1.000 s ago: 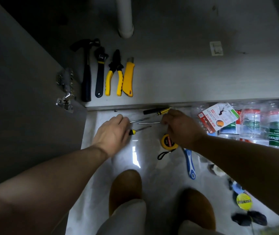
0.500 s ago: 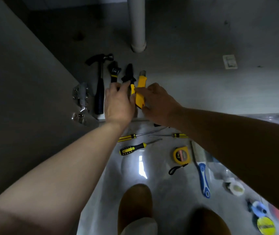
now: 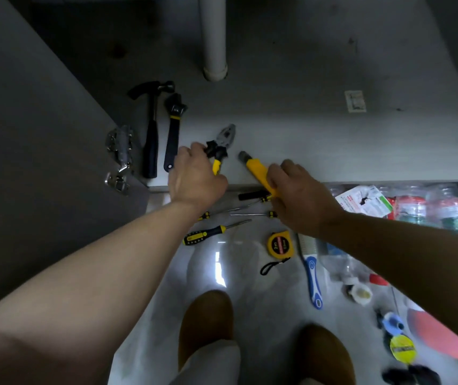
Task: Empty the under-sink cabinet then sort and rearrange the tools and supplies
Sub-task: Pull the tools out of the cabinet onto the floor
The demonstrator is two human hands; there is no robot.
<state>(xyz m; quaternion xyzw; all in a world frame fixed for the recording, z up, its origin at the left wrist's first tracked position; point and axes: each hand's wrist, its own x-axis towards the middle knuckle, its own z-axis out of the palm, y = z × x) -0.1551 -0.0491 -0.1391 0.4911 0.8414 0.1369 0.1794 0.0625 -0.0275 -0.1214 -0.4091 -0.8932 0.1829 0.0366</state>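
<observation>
While both hands are at the front edge of the cabinet floor (image 3: 333,140), the left hand (image 3: 194,176) curls its fingers round the pliers (image 3: 222,140), nose toward 1 o'clock. The right hand (image 3: 297,195) grips the yellow knife (image 3: 255,168) in curled fingers, tip toward 11 o'clock. The hammer (image 3: 151,134) and wrench (image 3: 173,129) lie at 9 o'clock of the pliers.

arms (image 3: 116,273): bare | shoes (image 3: 205,318): brown, rounded toes | trousers (image 3: 211,362): light grey

A pale drain pipe (image 3: 212,37) stands at top centre, with a small white sticker (image 3: 355,100) at upper right. Brown shoes (image 3: 205,323) rest at the bottom on glossy grey floor (image 3: 264,301).
</observation>
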